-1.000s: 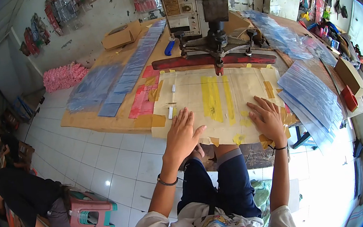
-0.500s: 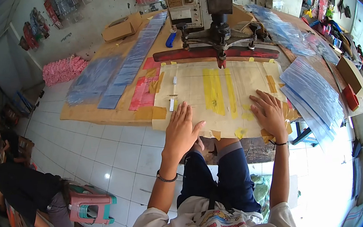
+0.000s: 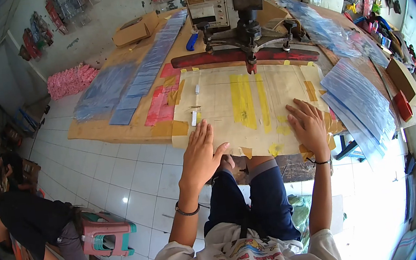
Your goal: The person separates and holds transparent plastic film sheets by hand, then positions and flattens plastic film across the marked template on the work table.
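Observation:
My left hand [image 3: 200, 154] lies flat near the front left corner of a beige board [image 3: 214, 98] patched with yellow and tan tape, its thumb stretched out to the right. At the board's right side rests my right hand [image 3: 309, 127], palm down with fingers a little spread. Neither hand holds anything. Yellow tape strips [image 3: 243, 102] run down the middle of the board, and a small white piece [image 3: 194, 118] sits just beyond my left fingertips. Over the board's far edge stands a press with a long red-and-black bar [image 3: 282, 56].
Clear bluish plastic sheets [image 3: 357, 101] are stacked at the right; more plastic strips [image 3: 151, 67] lie at the left. A control box [image 3: 206, 5], a blue-handled tool [image 3: 192, 41] and a cardboard box [image 3: 136, 29] stand behind. A co-worker [image 3: 38, 223] bends beside a pink stool [image 3: 104, 236].
Both hands stay flat on the board, almost unmoved. The whole view has shifted slightly, and the co-worker at lower left has moved a little.

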### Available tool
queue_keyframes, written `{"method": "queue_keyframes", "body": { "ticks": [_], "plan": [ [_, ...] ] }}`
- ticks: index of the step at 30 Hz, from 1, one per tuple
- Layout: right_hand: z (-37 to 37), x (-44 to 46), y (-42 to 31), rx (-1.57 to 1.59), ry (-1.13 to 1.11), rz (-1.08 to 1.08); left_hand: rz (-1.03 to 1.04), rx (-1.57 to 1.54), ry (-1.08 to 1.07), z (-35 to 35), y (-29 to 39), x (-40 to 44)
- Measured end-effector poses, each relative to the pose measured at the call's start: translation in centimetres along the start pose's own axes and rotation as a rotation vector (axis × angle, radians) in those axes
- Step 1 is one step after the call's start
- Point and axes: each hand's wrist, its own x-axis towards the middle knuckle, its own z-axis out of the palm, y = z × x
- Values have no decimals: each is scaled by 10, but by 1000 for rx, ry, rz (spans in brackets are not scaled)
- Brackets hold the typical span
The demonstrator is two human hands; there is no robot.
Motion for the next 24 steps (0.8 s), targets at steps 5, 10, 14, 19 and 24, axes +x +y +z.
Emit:
{"method": "queue_keyframes", "body": {
  "ticks": [5, 10, 14, 19, 24],
  "plan": [
    [-1, 1, -2, -2, -9, 6, -17, -6, -7, -2, 2, -1],
    [-2, 0, -2, 5, -5, 4, -34, -2, -20, -7, 6, -6],
    [-5, 1, -4, 5, -9, 12, -55, -105, 60, -3, 7, -20],
    [-1, 3, -4, 6, 23, 32, -82, -291, 258, 16, 11, -39],
    [3, 4, -3, -8, 28, 56, -159, -338, 303, 18, 3, -50]
  ]
}}
